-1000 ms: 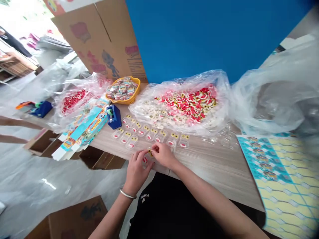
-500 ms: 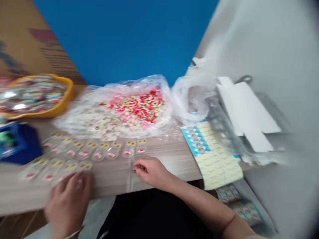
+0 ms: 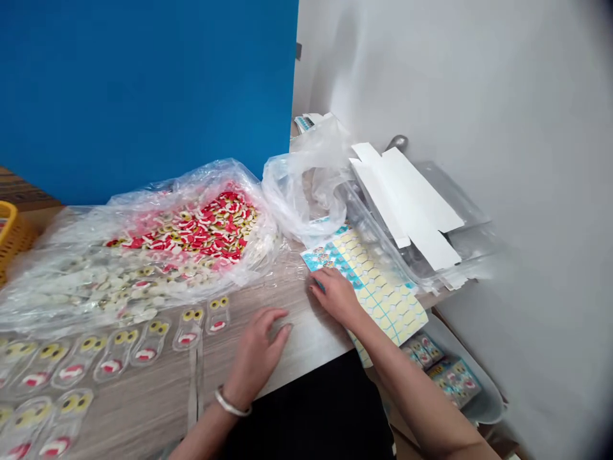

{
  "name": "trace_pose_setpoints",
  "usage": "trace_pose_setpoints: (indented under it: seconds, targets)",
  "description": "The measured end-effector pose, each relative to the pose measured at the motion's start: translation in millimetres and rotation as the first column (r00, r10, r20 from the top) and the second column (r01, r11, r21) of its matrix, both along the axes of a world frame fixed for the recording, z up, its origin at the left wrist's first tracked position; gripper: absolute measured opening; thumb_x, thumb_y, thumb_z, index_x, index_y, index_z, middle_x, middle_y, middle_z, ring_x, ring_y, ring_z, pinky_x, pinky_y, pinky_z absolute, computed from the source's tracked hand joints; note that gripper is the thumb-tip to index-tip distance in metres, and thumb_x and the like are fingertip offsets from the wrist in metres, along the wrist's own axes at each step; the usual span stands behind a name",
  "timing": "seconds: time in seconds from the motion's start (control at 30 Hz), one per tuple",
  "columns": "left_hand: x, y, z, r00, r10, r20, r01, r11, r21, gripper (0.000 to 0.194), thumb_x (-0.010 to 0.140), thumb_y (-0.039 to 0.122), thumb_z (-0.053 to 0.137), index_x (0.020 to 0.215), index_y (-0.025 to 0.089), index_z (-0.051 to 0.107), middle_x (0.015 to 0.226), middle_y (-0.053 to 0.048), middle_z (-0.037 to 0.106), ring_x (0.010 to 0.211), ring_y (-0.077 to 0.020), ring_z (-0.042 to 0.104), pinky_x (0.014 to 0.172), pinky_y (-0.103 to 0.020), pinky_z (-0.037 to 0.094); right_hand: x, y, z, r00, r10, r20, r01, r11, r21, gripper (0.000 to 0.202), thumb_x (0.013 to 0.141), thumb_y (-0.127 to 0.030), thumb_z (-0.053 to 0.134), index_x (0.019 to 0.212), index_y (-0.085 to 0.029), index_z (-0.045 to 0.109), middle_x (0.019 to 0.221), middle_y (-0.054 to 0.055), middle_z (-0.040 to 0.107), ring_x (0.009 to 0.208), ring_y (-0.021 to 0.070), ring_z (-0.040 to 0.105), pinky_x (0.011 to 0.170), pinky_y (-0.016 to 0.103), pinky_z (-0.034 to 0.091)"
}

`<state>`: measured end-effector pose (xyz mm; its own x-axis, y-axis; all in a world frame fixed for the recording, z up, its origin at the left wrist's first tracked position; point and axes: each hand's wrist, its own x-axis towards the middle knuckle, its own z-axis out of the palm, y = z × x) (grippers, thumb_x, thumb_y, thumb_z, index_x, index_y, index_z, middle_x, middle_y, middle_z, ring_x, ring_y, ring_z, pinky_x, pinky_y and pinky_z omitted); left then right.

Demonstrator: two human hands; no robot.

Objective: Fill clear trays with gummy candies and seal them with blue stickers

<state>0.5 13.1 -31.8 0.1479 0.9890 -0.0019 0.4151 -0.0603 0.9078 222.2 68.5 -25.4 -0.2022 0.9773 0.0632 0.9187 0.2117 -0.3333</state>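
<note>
Two hands, both mine, show in the head view over the table [image 3: 304, 348]. My left hand [image 3: 253, 358] has thumb and fingers apart with nothing between them, just above or on the wood; I cannot tell which. My right hand [image 3: 338, 295] lies over the left edge of the sheet [image 3: 390, 297], fingers curled, and I cannot tell whether they grip it. The sheet, yellow with a blue part, sits at the right of the table, its near end under my forearm. Clear trays [image 3: 146, 345] with yellow eyes and red mouths lie in two rows on the left. Beyond them spreads the bag [image 3: 205, 230] of red, white and yellow pieces. White cards [image 3: 412, 198] rest far right, and a yellow basket [image 3: 14, 249] stands at the left edge.
</note>
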Motion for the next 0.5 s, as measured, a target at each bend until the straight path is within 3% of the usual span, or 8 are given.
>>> trace_pose_setpoints:
  seconds: [0.1, 0.2, 0.27, 0.37, 0.43, 0.5]
  targets:
    - [25, 17, -4.7, 0.951, 0.127, 0.28, -0.037, 0.951, -0.305, 0.029, 0.076, 0.028, 0.073, 0.104, 0.02, 0.069, 0.106, -0.011, 0.072, 0.097, -0.0261, 0.067, 0.092, -0.042, 0.052, -22, 14, -4.9, 0.985, 0.062, 0.162, -0.065, 0.998, 0.011, 0.016, 0.091, -0.015, 0.053, 0.096, -0.02, 0.067, 0.103, 0.012, 0.065, 0.099, 0.0255, 0.057, 0.083, 0.035, 0.045]
    - [34, 25, -7.8, 0.798, 0.361, 0.483, -0.079, 0.857, -0.51, 0.044, 0.075, 0.029, 0.076, 0.115, 0.016, 0.064, 0.118, -0.016, 0.069, 0.111, -0.0278, 0.064, 0.1, -0.042, 0.047, -41, 7, -4.3, 0.989, 0.072, 0.128, -0.074, 0.997, 0.013, 0.017, 0.091, -0.014, 0.05, 0.086, -0.018, 0.065, 0.095, 0.013, 0.064, 0.092, 0.0261, 0.058, 0.077, 0.036, 0.047]
    - [35, 26, -6.5, 0.709, 0.432, 0.557, -0.086, 0.837, -0.54, 0.049, 0.08, 0.034, 0.072, 0.125, 0.018, 0.059, 0.126, -0.014, 0.066, 0.119, -0.0272, 0.06, 0.105, -0.041, 0.044, -53, -8, 2.0, 0.995, 0.099, 0.008, -0.099, 0.995, -0.003, 0.012, 0.09, -0.017, 0.052, 0.086, -0.02, 0.064, 0.093, 0.012, 0.063, 0.09, 0.0259, 0.058, 0.076, 0.036, 0.048]
    - [29, 27, -0.4, 0.637, 0.427, 0.641, -0.095, 0.869, -0.485, 0.044, 0.089, 0.041, 0.06, 0.129, 0.022, 0.057, 0.128, -0.01, 0.065, 0.124, -0.0255, 0.057, 0.109, -0.039, 0.041, -71, -25, 18.9, 0.957, 0.216, -0.196, -0.22, 0.976, 0.001, 0.013, 0.087, -0.016, 0.056, 0.096, -0.022, 0.063, 0.102, 0.01, 0.064, 0.098, 0.027, 0.058, 0.087, 0.041, 0.048]
    - [20, 34, 4.7, 0.626, 0.439, 0.644, -0.159, 0.881, -0.446, 0.039, 0.09, 0.042, 0.057, 0.123, 0.022, 0.06, 0.124, -0.01, 0.067, 0.122, -0.0259, 0.058, 0.107, -0.038, 0.043, -81, -20, 31.1, 0.893, 0.316, -0.32, -0.334, 0.943, -0.002, 0.016, 0.087, -0.015, 0.056, 0.097, -0.023, 0.064, 0.105, 0.009, 0.065, 0.103, 0.0262, 0.058, 0.091, 0.04, 0.047]
    - [6, 45, 9.4, 0.629, 0.487, 0.605, -0.225, 0.86, -0.458, 0.036, 0.088, 0.042, 0.059, 0.117, 0.022, 0.061, 0.12, -0.01, 0.068, 0.115, -0.026, 0.062, 0.1, -0.038, 0.048, -88, 3, 40.2, 0.838, 0.336, -0.43, -0.381, 0.924, -0.019, 0.016, 0.09, -0.016, 0.053, 0.098, -0.024, 0.064, 0.1, 0.005, 0.067, 0.097, 0.0218, 0.06, 0.086, 0.034, 0.048]
